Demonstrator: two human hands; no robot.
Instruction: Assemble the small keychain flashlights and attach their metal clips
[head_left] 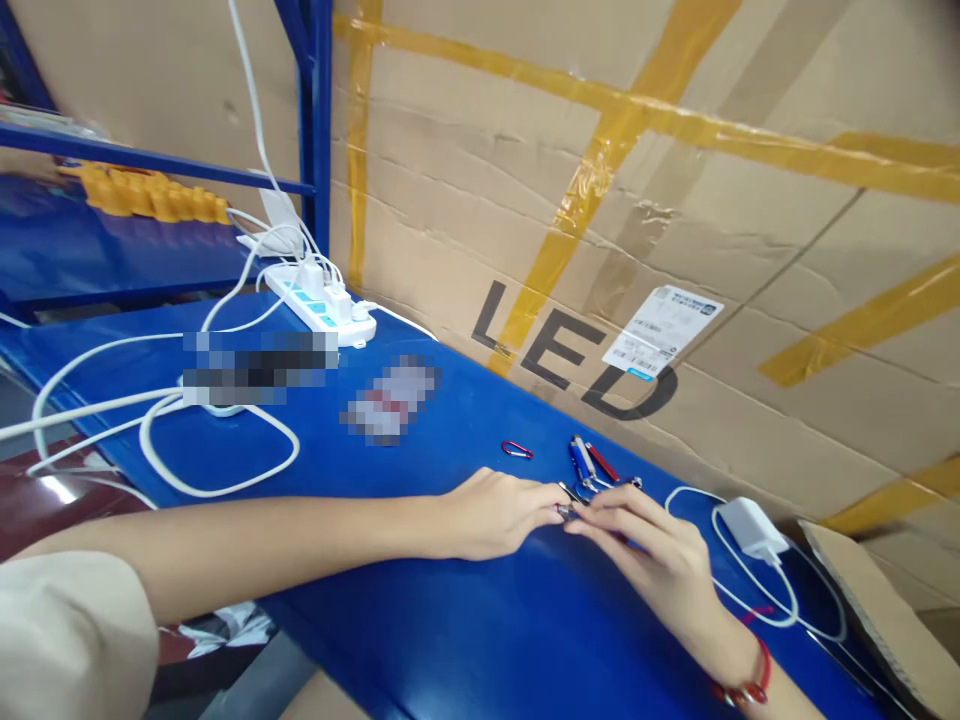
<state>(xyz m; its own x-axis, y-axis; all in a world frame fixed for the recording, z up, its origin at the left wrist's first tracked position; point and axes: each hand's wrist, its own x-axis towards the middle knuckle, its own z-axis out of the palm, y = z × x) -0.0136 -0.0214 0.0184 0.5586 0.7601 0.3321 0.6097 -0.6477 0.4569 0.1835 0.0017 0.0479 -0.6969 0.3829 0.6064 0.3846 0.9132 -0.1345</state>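
My left hand [499, 512] and my right hand [652, 545] meet over the blue table. Their fingertips pinch a small dark, metallic piece [568, 512] between them. Fingers cover most of it, so its exact kind cannot be made out. Just behind the fingers lie a blue and silver cylindrical item [581, 462] and a red one [601, 462], partly hidden by my right hand. Beyond my left hand, a red carabiner [517, 450] rests by itself on the tabletop.
A white power strip [330, 310] with plugs and loose cables stands at the back left. Near it are two blurred-out items. A white charger [754, 530] with a cable sits at the right. Behind the table [480, 620] rises a large taped cardboard box [465, 180].
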